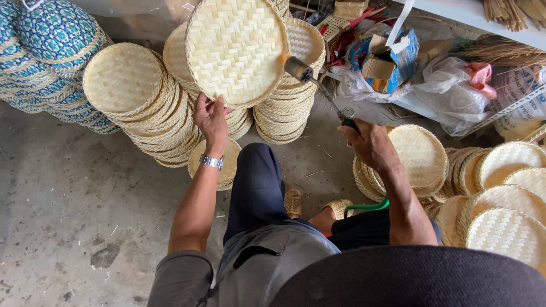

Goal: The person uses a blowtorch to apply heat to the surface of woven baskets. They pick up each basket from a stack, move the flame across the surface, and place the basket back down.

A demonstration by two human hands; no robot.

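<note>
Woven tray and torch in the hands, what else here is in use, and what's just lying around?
In use: woven tray in left hand; gas torch in right hand; green hose.
Lying about: blue patterned baskets; plastic bags; cardboard box.

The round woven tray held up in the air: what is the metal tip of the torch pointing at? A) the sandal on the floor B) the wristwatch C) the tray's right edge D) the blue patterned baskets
C: the right hand aims the torch so its nozzle sits against the right rim of the woven tray, which the left hand holds up from below.
</note>
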